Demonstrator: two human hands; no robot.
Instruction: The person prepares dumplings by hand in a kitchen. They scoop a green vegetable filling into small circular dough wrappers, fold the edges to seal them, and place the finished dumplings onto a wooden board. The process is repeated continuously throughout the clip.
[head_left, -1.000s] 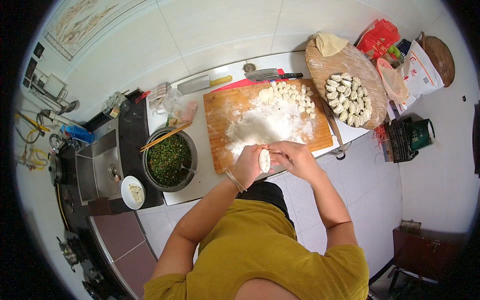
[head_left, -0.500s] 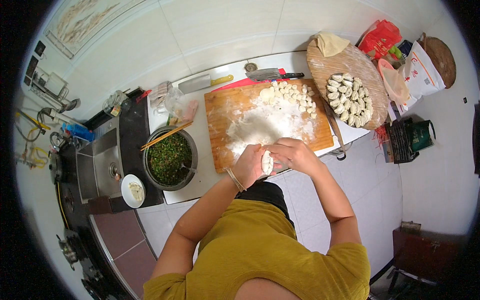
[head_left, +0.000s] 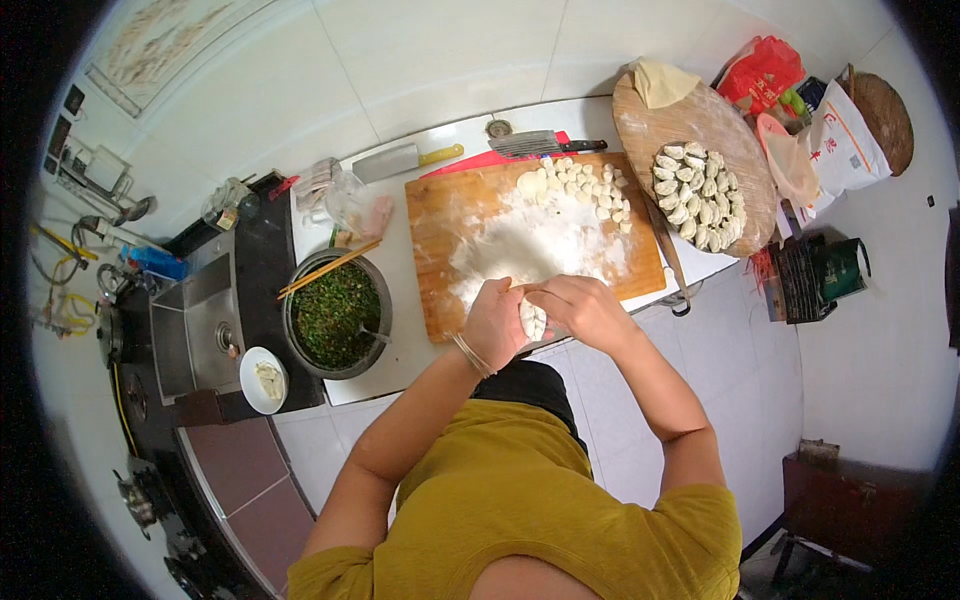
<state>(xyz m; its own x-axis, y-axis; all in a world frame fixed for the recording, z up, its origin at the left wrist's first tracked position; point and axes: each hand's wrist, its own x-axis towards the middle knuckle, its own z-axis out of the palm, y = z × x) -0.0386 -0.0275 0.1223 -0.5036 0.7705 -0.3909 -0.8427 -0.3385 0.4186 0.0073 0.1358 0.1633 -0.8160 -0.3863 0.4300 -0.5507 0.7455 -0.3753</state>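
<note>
Fingers of the bare right hand (head_left: 585,306) have shifted slightly toward the twelve o'clock end of a plump, oval, white dough dumpling (head_left: 534,323). At the hands' nine o'clock sits a grey round bowl (head_left: 340,374) of chopped green filling (head_left: 335,312). Next, the bare left hand (head_left: 494,322) cups the dumpling between the hands; the right pinches its far end. Sealing seems underway, calling next for gentle, even pressure. The dumpling looks pale, with a creased top.

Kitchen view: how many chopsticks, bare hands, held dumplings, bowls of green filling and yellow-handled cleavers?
Chopsticks: 2
Bare hands (left hand, right hand): 2
Held dumpling: 1
Filling bowl: 1
Yellow-handled cleaver: 1
Total: 7
</note>
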